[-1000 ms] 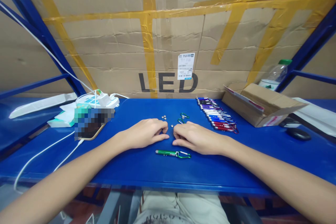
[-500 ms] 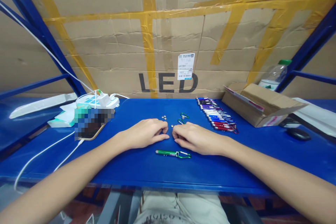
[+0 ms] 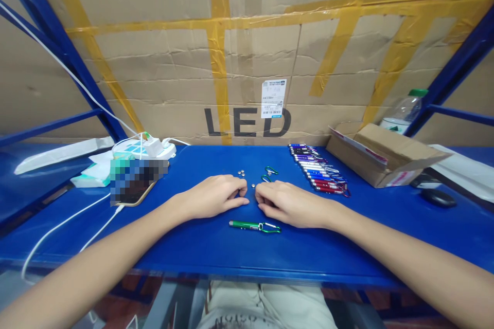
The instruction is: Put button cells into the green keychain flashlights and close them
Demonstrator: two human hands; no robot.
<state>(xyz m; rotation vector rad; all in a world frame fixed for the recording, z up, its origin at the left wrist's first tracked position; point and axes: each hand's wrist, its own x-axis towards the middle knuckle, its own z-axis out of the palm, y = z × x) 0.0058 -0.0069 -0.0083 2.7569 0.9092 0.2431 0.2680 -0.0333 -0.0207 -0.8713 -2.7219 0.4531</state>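
Across blue tabletop (image 3: 185, 247): bare left hand (image 3: 219, 196), bare right hand (image 3: 285, 203) loosely curled; can't tell if holding anything. Small green looped clip (image 3: 264, 177) half-hidden behind right.

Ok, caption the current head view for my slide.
Left hand and right hand curled over a blue table, a green clip-on tube lying nearer the viewer.

Bare forearms (image 3: 133, 244), pale trousers (image 3: 295, 300) and dark, partly cut-off lettering (image 3: 219, 320) on perhaps a greyish shirt (image 3: 236, 312).
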